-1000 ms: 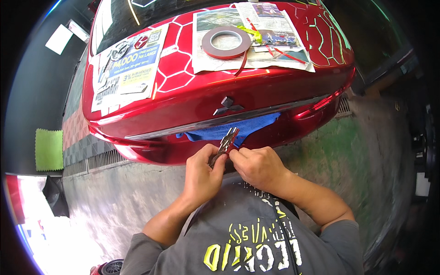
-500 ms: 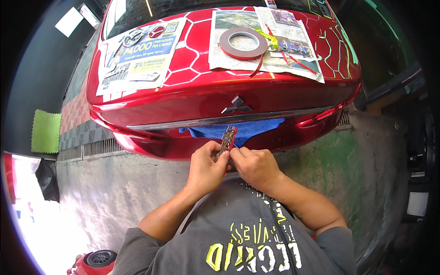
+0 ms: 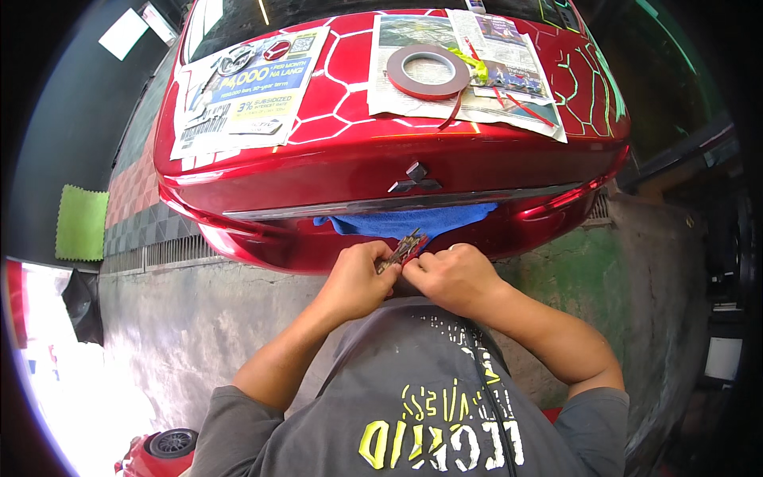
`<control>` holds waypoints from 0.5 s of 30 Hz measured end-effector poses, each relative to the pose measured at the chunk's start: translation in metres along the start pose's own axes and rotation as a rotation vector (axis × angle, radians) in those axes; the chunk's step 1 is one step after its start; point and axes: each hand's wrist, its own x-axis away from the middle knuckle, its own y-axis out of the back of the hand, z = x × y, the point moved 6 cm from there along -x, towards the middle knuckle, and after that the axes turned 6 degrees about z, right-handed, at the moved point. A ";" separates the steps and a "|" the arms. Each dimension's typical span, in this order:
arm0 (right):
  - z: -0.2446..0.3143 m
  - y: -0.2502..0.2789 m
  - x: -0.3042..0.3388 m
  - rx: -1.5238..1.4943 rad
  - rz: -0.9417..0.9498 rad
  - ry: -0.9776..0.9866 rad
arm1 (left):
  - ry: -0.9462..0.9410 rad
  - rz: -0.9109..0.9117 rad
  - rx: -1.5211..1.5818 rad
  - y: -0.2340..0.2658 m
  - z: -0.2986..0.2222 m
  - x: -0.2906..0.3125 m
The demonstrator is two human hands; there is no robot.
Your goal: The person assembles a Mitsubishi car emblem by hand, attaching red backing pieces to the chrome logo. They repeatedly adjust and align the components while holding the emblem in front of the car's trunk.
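Note:
In front of the car's rear, my left hand (image 3: 355,282) grips a small, narrow, dark metallic-looking piece (image 3: 401,248) between thumb and fingers. A red strip (image 3: 415,247) runs along the piece's right edge. Close beside it, my right hand (image 3: 455,278) is closed in a pinch at the strip's lower end; the fingertips hide how much of it they hold. Just beyond both hands, a blue cloth (image 3: 413,221) lies over the red bumper, below the chrome trim. A three-pointed emblem (image 3: 415,179) sits on the trunk lid above.
On the red trunk lid (image 3: 350,71), the right newspaper (image 3: 397,33) carries a tape roll (image 3: 397,79), yellow-green scraps (image 3: 478,73) and red strips (image 3: 528,111). The left newspaper (image 3: 195,103) bears a round chrome emblem (image 3: 236,60), a red emblem (image 3: 276,52) and a flat badge (image 3: 258,127).
The piece has tilted to the right and dropped a little closer to me. My right hand has shifted slightly right, its elbow swinging outward; my left hand keeps its grip.

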 end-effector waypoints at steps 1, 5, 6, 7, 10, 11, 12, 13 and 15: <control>-0.004 0.003 0.000 -0.039 0.000 -0.024 | 0.035 0.023 0.055 0.002 0.001 -0.001; -0.025 0.018 0.016 -0.607 -0.217 -0.352 | 0.102 0.065 0.370 0.011 0.006 0.001; -0.025 0.022 0.019 -0.663 -0.247 -0.384 | 0.089 0.099 0.400 0.012 0.005 0.001; -0.025 0.024 0.021 -0.718 -0.279 -0.417 | 0.086 0.101 0.425 0.013 0.002 0.003; -0.011 0.035 0.020 -0.524 -0.355 -0.346 | 0.068 0.097 0.465 0.012 -0.006 0.007; -0.008 0.039 0.020 -0.462 -0.352 -0.335 | 0.061 0.089 0.461 0.011 -0.007 0.007; -0.005 0.043 0.019 -0.399 -0.349 -0.322 | 0.053 0.080 0.458 0.011 -0.008 0.008; -0.003 0.045 0.019 -0.337 -0.345 -0.309 | 0.037 0.073 0.461 0.010 -0.009 0.008; -0.001 0.044 0.019 -0.315 -0.357 -0.283 | 0.005 0.059 0.468 0.010 -0.011 0.009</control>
